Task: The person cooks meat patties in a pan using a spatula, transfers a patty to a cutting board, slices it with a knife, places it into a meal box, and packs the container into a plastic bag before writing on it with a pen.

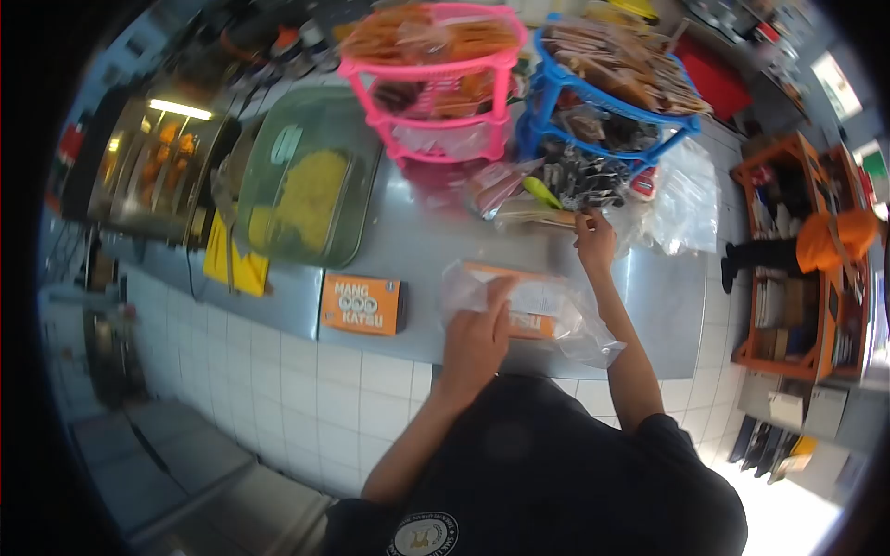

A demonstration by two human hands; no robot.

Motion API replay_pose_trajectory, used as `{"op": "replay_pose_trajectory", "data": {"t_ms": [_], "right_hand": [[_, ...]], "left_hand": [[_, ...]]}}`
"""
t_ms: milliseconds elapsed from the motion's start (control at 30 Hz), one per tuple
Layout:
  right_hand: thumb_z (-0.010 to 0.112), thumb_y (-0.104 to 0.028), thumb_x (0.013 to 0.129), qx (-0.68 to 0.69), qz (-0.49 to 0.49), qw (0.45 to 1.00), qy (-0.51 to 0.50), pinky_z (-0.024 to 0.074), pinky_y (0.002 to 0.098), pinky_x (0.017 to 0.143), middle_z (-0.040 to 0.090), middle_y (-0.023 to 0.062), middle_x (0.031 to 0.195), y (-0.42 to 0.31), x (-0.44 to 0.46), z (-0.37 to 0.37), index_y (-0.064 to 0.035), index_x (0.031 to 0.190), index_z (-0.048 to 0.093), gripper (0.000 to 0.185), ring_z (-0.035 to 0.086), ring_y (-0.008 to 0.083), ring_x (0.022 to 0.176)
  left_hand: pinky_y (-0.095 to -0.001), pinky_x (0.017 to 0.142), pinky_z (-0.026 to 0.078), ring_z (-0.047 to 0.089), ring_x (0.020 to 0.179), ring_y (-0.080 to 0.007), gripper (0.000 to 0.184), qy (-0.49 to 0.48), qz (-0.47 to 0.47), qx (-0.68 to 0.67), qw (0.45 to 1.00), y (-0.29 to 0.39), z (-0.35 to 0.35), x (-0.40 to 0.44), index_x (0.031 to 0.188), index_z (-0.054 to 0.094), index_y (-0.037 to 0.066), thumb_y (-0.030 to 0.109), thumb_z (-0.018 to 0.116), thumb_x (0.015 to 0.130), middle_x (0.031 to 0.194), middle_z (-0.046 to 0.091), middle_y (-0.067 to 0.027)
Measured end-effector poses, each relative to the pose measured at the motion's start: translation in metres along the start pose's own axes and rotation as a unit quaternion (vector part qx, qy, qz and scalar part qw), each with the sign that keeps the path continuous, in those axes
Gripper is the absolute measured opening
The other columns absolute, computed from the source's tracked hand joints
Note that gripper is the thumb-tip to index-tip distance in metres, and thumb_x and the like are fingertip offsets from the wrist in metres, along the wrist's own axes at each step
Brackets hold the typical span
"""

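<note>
In front of my body an orange printed box [528, 324] lies inside a clear plastic bag [579, 320] on the steel table. My left hand [477, 343] rests over the bag's left part, its fingers stretched out and slightly blurred. Farther back, below the blue rack, my right hand [595, 243] is closed with its fingertips at the end of a slim tan packet [554, 219]; what the packet contains is unclear. Beside it are a bright green item [540, 192] and black wrapped items [584, 176]. A second orange box [362, 305] marked "MANG KATSU" stands to the left.
Pink [436, 65] and blue [607, 116] tiered racks, full of packets, stand at the back. A green-tinted tub [357, 232] with yellow food sits left, near a yellow cloth [236, 259] and a lit display case [153, 162]. Clear plastic bags [681, 204] lie right; a person in orange [830, 243] stands beyond.
</note>
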State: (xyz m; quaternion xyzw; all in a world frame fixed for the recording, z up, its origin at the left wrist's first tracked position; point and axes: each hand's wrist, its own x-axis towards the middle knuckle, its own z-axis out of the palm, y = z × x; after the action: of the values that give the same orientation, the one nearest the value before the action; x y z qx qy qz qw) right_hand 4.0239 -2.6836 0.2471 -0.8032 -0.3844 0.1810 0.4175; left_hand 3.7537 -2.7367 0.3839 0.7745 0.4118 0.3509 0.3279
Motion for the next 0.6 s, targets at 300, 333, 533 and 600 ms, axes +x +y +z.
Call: {"op": "replay_pose_trajectory", "data": {"t_ms": [300,333,533,600], "right_hand": [[0.068,-0.018,0.089,0.119,-0.102,0.986,0.055,0.0415,0.0244,0.044,0.063,0.0078,0.069,-0.029,0.004,-0.037,-0.0002,0.094,0.058,0.021,0.056,0.0101,0.051],[0.065,-0.017,0.091,0.131,-0.103,0.982,0.085,0.0410,0.0243,0.043,0.061,0.0075,0.067,-0.036,0.005,-0.047,-0.0007,0.090,0.054,0.019,0.055,0.0101,0.050],[0.037,-0.032,0.102,0.384,-0.114,0.916,-0.033,0.0398,0.0278,0.037,0.051,0.0095,0.059,-0.140,-0.023,-0.138,-0.0034,0.079,0.044,0.037,0.050,0.0161,0.043],[0.033,-0.038,0.103,0.410,-0.172,0.870,-0.212,0.0476,0.0295,0.042,0.057,0.0159,0.067,-0.156,-0.048,-0.147,0.0019,0.087,0.051,0.046,0.057,0.0210,0.048]], "left_hand": [[-0.0409,0.058,0.052,0.065,0.066,-0.0341,0.041,-0.035,-0.136,0.166,0.976,0.024,-0.007,0.005,0.127,0.047,0.009,0.008,0.060,0.088,0.097,0.067,-0.0093],[-0.0404,0.058,0.052,0.065,0.067,-0.0336,0.036,-0.014,-0.124,0.160,0.979,0.020,-0.003,0.000,0.122,0.050,0.008,0.008,0.061,0.087,0.096,0.066,-0.0085],[-0.0402,0.085,0.049,0.063,0.091,-0.0302,0.021,-0.003,-0.088,0.124,0.988,0.021,-0.002,-0.017,0.104,0.056,0.004,0.009,0.064,0.085,0.106,0.063,-0.0104],[-0.0410,0.095,0.045,0.062,0.097,-0.0300,0.025,-0.050,-0.108,0.169,0.978,0.013,0.006,-0.023,0.109,0.057,0.003,0.009,0.062,0.085,0.111,0.061,-0.0124]]}}
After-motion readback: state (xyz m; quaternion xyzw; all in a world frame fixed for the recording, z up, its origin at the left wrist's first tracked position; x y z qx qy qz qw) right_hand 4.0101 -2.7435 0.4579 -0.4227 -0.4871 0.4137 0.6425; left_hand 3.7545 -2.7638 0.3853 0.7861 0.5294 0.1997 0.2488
